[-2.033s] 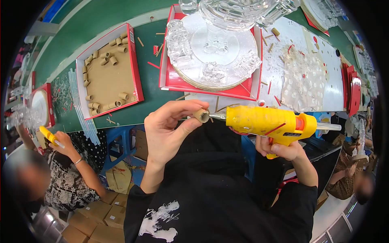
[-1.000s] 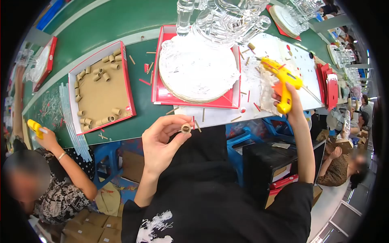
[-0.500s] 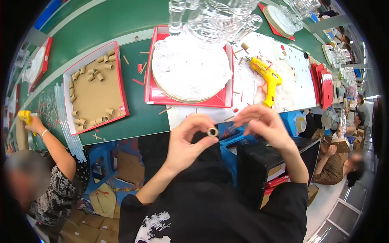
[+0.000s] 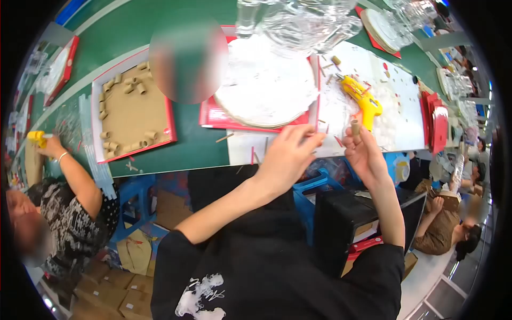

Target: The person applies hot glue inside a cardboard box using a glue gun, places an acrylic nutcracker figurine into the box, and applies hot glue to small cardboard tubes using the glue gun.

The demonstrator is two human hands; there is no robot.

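Note:
Between the fingertips of my right hand (image 4: pixel 365 154) a short cardboard tube (image 4: pixel 356 127) is held upright. The yellow glue gun (image 4: pixel 364 101) lies on the white sheet just beyond that hand. My left hand (image 4: pixel 290 154) hovers at the table edge, its thumb and fingertips close together; whether something small is between them is too blurred to tell. Past it, a round white disc (image 4: pixel 266 90) sits in a red box (image 4: pixel 213 118), with clear glass-like pieces (image 4: pixel 298 26) above it.
At the left, a shallow box (image 4: pixel 172 125) holds several cardboard tubes beside clear glue sticks (image 4: pixel 93 144). Small sticks and red scraps lie scattered. Red pieces (image 4: pixel 438 125) stand at the right. A co-worker (image 4: pixel 72 208) holds a yellow glue gun at far left; another person (image 4: pixel 440 229) sits at right.
The cardboard tube has passed from my left hand to my right hand. Earlier my right hand put the glue gun down on the white sheet. My left hand has moved forward and to the right.

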